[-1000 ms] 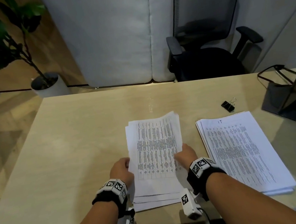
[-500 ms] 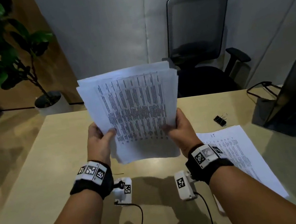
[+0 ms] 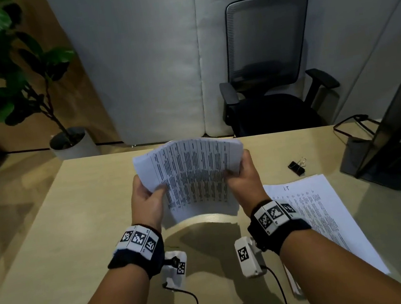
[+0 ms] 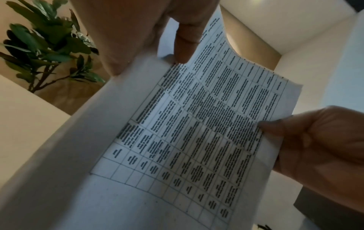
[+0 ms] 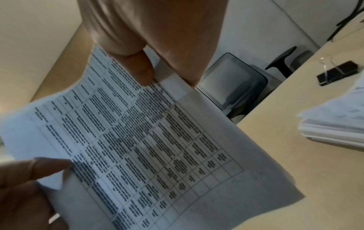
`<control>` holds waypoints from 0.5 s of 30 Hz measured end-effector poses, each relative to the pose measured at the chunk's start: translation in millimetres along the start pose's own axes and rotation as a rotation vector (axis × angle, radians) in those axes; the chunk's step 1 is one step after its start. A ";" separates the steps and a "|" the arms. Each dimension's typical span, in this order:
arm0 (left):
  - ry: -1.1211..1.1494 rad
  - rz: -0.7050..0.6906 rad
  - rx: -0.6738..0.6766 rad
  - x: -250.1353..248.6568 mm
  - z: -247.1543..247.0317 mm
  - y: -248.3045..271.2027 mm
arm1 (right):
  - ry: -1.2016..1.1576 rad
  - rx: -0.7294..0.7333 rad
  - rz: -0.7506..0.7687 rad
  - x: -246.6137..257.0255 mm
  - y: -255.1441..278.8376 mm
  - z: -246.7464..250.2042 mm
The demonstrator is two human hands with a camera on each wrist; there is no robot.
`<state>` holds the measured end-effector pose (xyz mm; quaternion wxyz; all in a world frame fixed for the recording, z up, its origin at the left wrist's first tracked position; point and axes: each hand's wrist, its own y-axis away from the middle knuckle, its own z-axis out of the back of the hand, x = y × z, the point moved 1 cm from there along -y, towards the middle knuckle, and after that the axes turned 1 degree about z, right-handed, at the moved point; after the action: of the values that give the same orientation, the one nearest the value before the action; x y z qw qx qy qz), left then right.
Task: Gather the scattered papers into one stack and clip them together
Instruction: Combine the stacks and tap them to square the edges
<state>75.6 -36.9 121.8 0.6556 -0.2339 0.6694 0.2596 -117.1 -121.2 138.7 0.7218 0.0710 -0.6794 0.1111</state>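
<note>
A: Item one, papers in hand?

B: One sheaf of papers (image 3: 192,178), printed tables facing the person, lifted off the surface (image 3: 65,233) and bowed upward in the middle. Left hand (image 3: 147,199) holds its left edge, thumb on the front and fingers behind. Right hand (image 3: 243,182) holds the right edge the same way. Each grip is narrow, pinched on the sheaf.

A: Item two, papers not in hand?

B: A second pile (image 3: 317,215) lies flat on the surface, near and to the right. It is well apart from the lifted sheaf.

A: Item three, the clip?

B: One black binder clip (image 3: 296,166), on the surface at the right, just beyond the second pile. Nothing touches it.

A: Status of the job?

B: My judgement: partly gathered. The sheaf looks roughly squared, though the edges are not yet flush. Left to do: join the two lots into one stack, even the edges, fit the clip.

A: Differences between views?

B: The head view alone shows both piles and the clip in one layout. The left wrist view shows the left thumb (image 4: 185,40) on the sheet and the other hand's thumb across the page, with no clip. The right wrist view catches the side of the second pile (image 5: 332,124), showing it holds many sheets, and the clip (image 5: 337,73) beyond it.
</note>
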 end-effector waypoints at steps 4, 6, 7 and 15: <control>-0.023 0.004 0.025 6.0 -1.7 -0.8 | 0.037 0.014 -0.026 -14.1 -5.6 6.2; -0.041 0.028 0.063 15.0 -6.0 5.6 | 0.121 0.042 -0.130 -37.3 -3.4 8.3; -0.059 0.043 0.084 19.7 -9.2 9.6 | 0.187 0.063 -0.165 -50.5 -1.1 9.3; -0.323 0.020 0.065 28.4 -45.1 4.4 | 0.396 -0.155 -0.086 -54.0 -17.0 51.0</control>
<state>37.8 -62.3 93.9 0.7594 -0.1612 0.5655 0.2785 -164.7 -154.1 89.1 0.8485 0.0209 -0.5273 0.0394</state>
